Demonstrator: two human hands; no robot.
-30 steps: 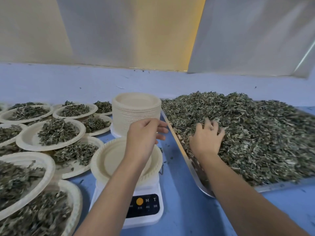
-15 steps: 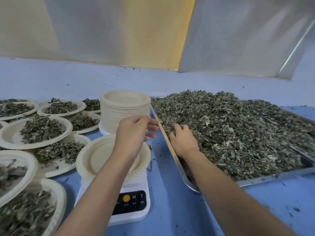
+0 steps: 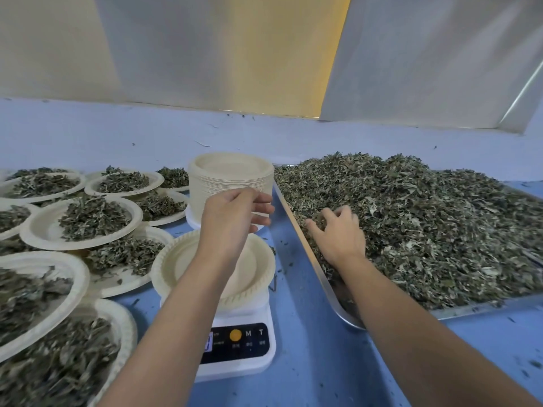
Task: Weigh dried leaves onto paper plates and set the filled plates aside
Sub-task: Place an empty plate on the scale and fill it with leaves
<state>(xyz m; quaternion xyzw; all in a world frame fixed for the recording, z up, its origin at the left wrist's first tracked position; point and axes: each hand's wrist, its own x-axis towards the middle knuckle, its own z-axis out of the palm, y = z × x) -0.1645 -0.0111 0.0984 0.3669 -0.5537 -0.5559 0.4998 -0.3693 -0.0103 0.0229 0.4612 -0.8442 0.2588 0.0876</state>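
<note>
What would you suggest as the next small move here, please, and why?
Probably lift the right hand with a handful of dried leaves over to the empty plate on the scale: its fingers are curled into the pile, while the plate holds nothing and the left hand hovers above it.

View: one wide-angle camera worn on the person's head.
Facing: forward and down across the blue counter (image 3: 308,362), toward the wall (image 3: 205,48) behind it.
Nearness: close. Both forearms enter from the bottom edge, and the left grip (image 3: 235,218) and right grip (image 3: 338,239) sit near the frame's middle.
Left of the grips: filled plates (image 3: 44,227) run off the left edge.
Right of the grips: the tray (image 3: 311,259) of dried leaves (image 3: 426,230) reaches the right edge.
Below the left grip: the scale (image 3: 235,342), nearer the camera.
</note>
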